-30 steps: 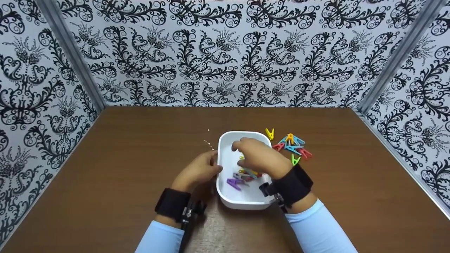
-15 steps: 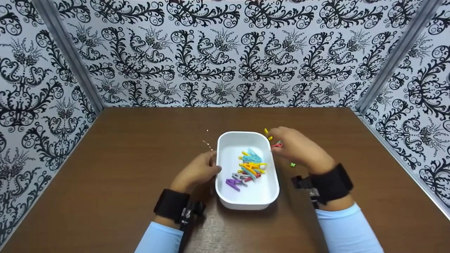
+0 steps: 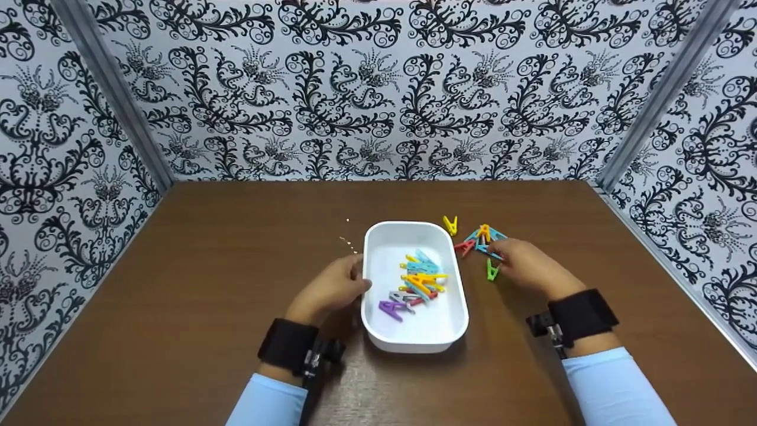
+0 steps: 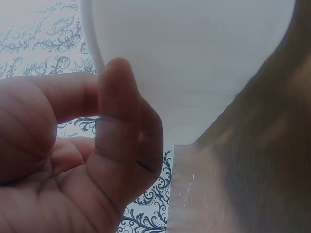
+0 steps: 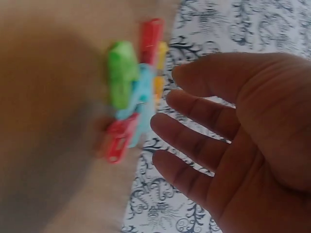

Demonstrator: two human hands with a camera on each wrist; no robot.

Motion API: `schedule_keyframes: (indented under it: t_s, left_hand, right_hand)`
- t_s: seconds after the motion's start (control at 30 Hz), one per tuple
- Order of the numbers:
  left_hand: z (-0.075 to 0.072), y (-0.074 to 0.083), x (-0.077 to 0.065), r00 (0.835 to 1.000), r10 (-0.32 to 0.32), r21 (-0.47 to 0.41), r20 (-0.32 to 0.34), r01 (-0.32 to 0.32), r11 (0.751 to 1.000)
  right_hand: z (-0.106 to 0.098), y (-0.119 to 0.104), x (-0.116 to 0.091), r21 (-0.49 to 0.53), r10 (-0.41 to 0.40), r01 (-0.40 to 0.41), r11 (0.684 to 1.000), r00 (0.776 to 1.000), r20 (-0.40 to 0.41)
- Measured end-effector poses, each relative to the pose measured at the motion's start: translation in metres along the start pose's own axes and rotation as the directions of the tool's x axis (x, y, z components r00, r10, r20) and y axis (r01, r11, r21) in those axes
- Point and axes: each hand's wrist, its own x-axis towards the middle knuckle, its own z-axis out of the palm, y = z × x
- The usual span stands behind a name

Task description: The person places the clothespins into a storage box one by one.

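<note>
A white plastic tub [image 3: 378, 236] holds several clothespins, among them a purple clothespin [image 3: 390, 309] and an orange clothespin [image 3: 421, 283]. My left hand [image 3: 332, 289] holds the tub by its left side, thumb against the wall [image 4: 194, 53] in the left wrist view. My right hand [image 3: 532, 266] is at the loose pile right of the tub, its fingertips by a blue clothespin [image 3: 488, 251]; whether they touch is hidden. In the right wrist view its fingers are loosely bent with nothing between them, near a green clothespin [image 5: 121, 75] and a red clothespin [image 5: 151, 41].
A yellow clothespin [image 3: 450, 225] lies apart behind the tub's right corner. Another red clothespin [image 3: 465, 247] and an orange one [image 3: 484, 232] are in the pile. Patterned walls [image 3: 372, 89] close off the back and sides of the brown table [image 3: 236, 248].
My right hand has gone from above the tub, out over the tub's right rim, to the right side of the loose pile. My left hand stays at the tub.
</note>
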Motion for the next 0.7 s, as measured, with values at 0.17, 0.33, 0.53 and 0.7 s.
schedule_keyframes:
  t_s: [0.17, 0.33, 0.53, 0.7]
  left_hand:
    - [0.000, -0.001, 0.000, 1.000, 0.026, 0.026, 0.006, -0.027, 0.999]
    - [-0.001, -0.001, 0.000, 1.000, 0.026, 0.011, 0.009, -0.026, 1.000]
    - [-0.001, -0.001, -0.001, 1.000, -0.005, -0.014, 0.004, 0.005, 1.000]
    - [-0.001, 0.000, -0.002, 1.000, -0.017, -0.016, 0.001, 0.017, 1.000]
  right_hand:
    - [0.009, 0.004, 0.000, 0.001, 0.044, -0.044, 0.999, 0.998, 0.049]
    - [0.014, 0.003, 0.001, -0.013, 0.056, -0.055, 0.998, 0.994, 0.090]
    - [0.016, 0.004, 0.000, -0.066, 0.070, -0.063, 0.996, 0.992, 0.106]
    - [0.018, 0.006, 0.002, -0.064, 0.116, -0.109, 0.992, 0.986, 0.123]
